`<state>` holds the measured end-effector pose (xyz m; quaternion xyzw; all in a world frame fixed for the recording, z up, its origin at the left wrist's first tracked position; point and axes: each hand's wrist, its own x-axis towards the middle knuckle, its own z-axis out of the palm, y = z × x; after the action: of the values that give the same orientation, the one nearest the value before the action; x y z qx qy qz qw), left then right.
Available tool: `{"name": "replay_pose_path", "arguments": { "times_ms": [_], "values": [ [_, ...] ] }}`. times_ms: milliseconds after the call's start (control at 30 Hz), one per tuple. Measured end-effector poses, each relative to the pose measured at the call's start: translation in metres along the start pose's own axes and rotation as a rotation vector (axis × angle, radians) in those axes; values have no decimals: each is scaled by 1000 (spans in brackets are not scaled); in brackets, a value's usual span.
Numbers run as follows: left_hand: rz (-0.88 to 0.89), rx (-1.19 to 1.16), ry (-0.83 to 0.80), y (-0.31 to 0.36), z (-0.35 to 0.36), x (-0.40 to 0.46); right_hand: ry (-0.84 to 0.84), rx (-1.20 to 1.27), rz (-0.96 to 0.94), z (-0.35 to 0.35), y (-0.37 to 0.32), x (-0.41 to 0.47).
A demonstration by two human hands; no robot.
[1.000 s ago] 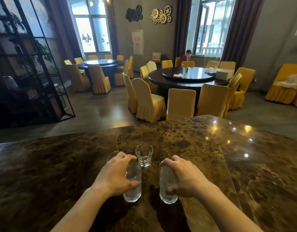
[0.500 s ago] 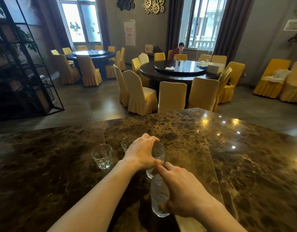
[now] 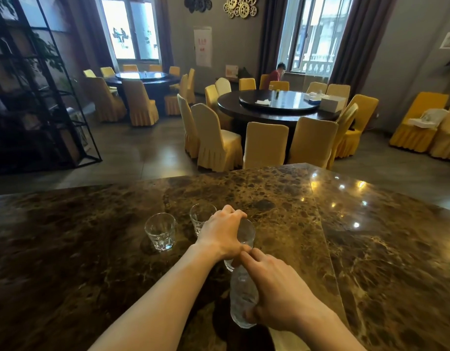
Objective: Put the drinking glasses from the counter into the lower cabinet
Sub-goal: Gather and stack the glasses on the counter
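A: On the counter (image 3: 97,249), at its left, we see polished brown marble, mottled with gold veins and glossy enough to catch the ceiling lights. What stands there first?

B: A short tumbler (image 3: 161,231) of clear glass, round at the rim and faceted near its thick base, upright and alone. Just to its right we see a second tumbler (image 3: 200,217) of the same make, also upright, partly hidden behind our left hand (image 3: 222,235).

A: And that hand?

B: We have it curled from above around a tall glass (image 3: 245,236), smooth and clear, fingers over the far side and thumb near us, gripping the upper wall. Whether its base rests on the marble we cannot tell.

A: Then to the right?

B: Our right hand (image 3: 274,292) grips another tall glass (image 3: 241,297), this one with a rippled, textured wall. Fingers wrap the top part and the thumb presses low by the base. It tilts, its upper end meeting the bottom of the smooth glass, and the two hands touch at the fingertips.

A: Beyond the counter?

B: We see a black metal shelf (image 3: 54,97) at the left, then round dark tables ringed by chairs in pleated yellow covers.
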<state>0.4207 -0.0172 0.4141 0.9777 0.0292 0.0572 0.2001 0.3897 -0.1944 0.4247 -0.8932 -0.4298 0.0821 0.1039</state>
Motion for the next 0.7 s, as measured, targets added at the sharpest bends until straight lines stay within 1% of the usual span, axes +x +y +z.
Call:
{"name": "replay_pose_path", "arguments": {
  "times_ms": [200,333,400,500,567,633,700],
  "values": [
    [12,-7,-36,-1,1,2,18,54,-12,3,1,0],
    [17,-19,-52,-4,-4,-2,-30,90,-7,-6,0,-2],
    [14,-66,11,-11,-15,-9,32,46,9,-18,0,-5],
    [-9,-166,239,-44,-39,-27,250,-3,19,-43,-7,1],
    [-77,-133,335,-80,-51,-39,344,43,16,-57,-18,21],
    [-183,-81,303,-118,-57,-48,347,52,12,-63,-32,51],
    [-274,-6,201,-147,-54,-51,292,19,19,-59,-45,90]
  ]
}}
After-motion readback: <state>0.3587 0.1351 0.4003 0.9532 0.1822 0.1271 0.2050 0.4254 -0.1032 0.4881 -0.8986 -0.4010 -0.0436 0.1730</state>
